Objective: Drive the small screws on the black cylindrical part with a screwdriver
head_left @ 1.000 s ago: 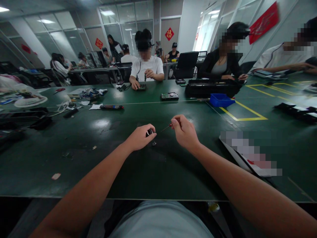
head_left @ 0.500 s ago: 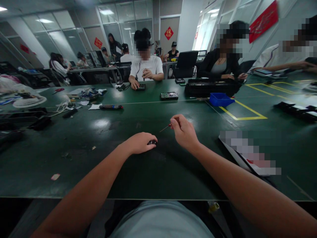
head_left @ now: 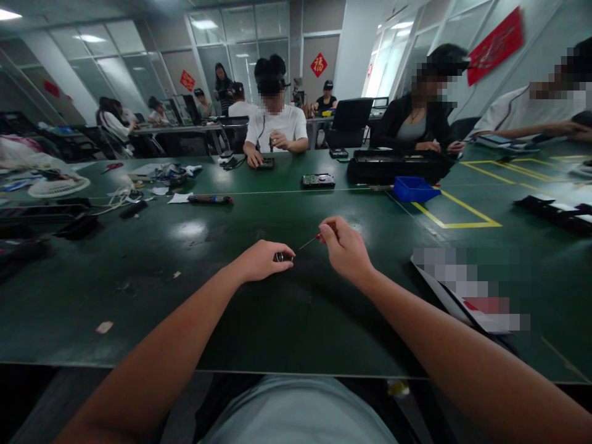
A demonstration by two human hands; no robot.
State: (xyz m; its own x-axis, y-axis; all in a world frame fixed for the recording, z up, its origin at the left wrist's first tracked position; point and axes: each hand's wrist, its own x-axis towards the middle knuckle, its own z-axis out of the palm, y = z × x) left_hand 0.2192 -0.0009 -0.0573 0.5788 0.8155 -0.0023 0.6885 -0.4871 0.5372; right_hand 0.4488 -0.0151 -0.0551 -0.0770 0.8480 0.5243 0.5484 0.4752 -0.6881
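Observation:
My left hand [head_left: 264,259] is closed around a small dark part with shiny metal edges [head_left: 283,257], held between thumb and fingers just over the green table. Its exact kind is too small to make out, and the fingers hide some of it. Pinched in my right hand [head_left: 343,246] is a thin screwdriver [head_left: 309,241] with a reddish handle end. Its shaft points down and left, and the tip is close to the fingertips of my left hand, apart from the part. Most of the screwdriver's handle lies hidden inside the fist.
Ahead lie a hard drive [head_left: 318,180], a blue bin [head_left: 416,189] and a long black housing [head_left: 398,165]. A pen-like tool [head_left: 211,199] is left of centre. A booklet [head_left: 456,296] lies right of my right forearm. A person [head_left: 275,126] works opposite with a screwdriver-like tool.
My left hand has risen slightly and tilted, so more of the small dark part shows between thumb and fingers. My right hand with the screwdriver has hardly moved. The view has shifted slightly.

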